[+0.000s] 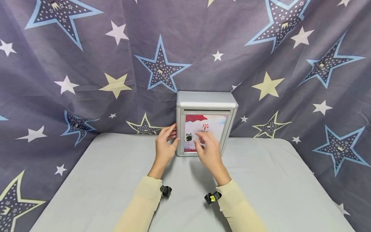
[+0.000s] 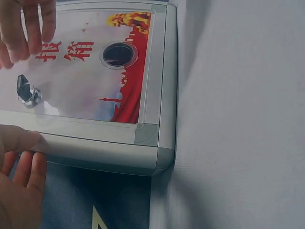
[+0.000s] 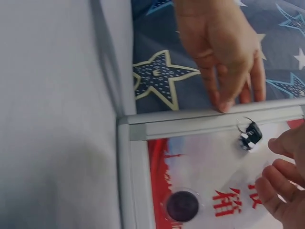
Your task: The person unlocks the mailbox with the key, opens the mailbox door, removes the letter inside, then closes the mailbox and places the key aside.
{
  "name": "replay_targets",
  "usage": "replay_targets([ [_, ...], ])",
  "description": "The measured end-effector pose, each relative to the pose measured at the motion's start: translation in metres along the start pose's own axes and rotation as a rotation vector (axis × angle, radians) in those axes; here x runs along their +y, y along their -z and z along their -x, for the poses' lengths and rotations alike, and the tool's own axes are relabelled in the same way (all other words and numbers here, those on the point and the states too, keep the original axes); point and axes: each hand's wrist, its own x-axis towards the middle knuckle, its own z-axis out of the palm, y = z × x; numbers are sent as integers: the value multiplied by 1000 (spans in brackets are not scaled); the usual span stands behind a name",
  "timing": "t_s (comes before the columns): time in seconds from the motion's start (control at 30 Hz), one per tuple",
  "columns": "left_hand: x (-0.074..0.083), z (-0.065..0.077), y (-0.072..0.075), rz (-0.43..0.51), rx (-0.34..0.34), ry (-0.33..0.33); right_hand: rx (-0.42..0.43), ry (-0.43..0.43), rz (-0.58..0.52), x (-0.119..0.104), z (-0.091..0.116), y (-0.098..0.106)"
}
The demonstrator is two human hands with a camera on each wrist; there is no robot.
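A grey metal mailbox [image 1: 207,100] stands upright at the back of the table, its printed front panel [image 2: 90,71] facing me. A small key with a black head [image 1: 189,138] sits in the lock on the left of that panel. Against the box's left side rests my left hand [image 1: 165,149], thumb on the front edge and fingers along the side. My right hand [image 1: 209,151] hovers in front of the panel, to the right of the key, fingers loosely bent and holding nothing. A round dark window [image 3: 182,206] shows low on the panel.
The table [image 1: 116,180] is covered with a pale grey cloth. Right behind the box hangs a dark curtain [image 1: 203,71] with stars, which also runs along both sides. A narrow slot [image 1: 207,111] crosses the box's front near the top.
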Motion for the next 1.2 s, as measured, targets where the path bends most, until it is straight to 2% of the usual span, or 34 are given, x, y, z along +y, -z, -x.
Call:
replay_targets([
  [0.27,-1,0,-1,11,13,-10,-38,76,78,-5,4,-12],
  [0.6,-2,-1,-1,-6,7,-14,-58,223,139,-2,6,-21],
  [1.2,-2,0,-2,-25,6,-9,-23,260,173,-4,8,-29],
])
